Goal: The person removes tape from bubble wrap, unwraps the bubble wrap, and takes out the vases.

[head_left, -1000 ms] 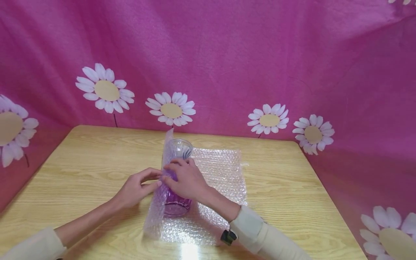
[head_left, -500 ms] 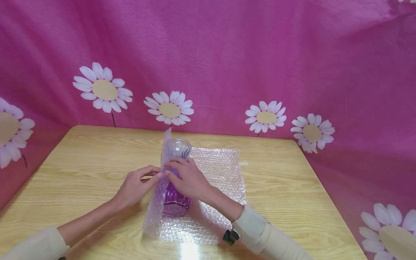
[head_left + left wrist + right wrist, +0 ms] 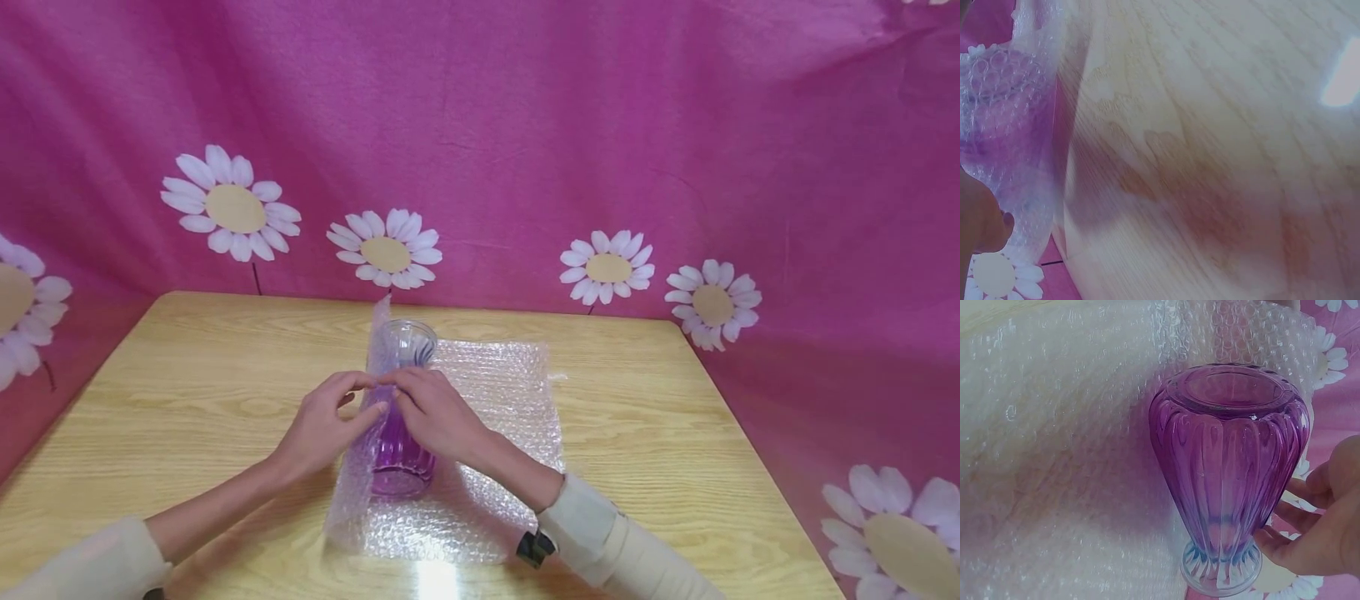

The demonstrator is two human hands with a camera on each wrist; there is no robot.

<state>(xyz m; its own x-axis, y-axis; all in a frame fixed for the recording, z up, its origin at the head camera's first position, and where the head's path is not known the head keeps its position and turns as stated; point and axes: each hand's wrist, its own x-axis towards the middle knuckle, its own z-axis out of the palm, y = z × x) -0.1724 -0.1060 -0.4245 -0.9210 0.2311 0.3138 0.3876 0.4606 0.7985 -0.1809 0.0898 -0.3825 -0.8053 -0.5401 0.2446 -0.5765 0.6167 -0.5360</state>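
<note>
A purple fluted glass vase [image 3: 402,467] lies on a sheet of bubble wrap [image 3: 495,387], its clear foot pointing away. The right wrist view shows its purple mouth and body [image 3: 1225,462] up close. My left hand [image 3: 318,425] holds the raised left flap of the wrap against the vase, thumb apart from the index finger. My right hand [image 3: 442,417] lies across the vase, holding it with bent fingers, its fingertips meeting the left hand's at the flap. In the left wrist view, the flap [image 3: 1013,125] covers the vase's side. The right hand hides the vase's middle.
The wrap rests on a light wooden table [image 3: 660,475], with most of the sheet spread to the vase's right. A magenta cloth [image 3: 495,150] printed with white daisies hangs behind and along the sides.
My left hand has slid slightly up along the flap, its thumb spreading from the index finger. The right hand stays over the vase, its fingertips now touching the left hand's.
</note>
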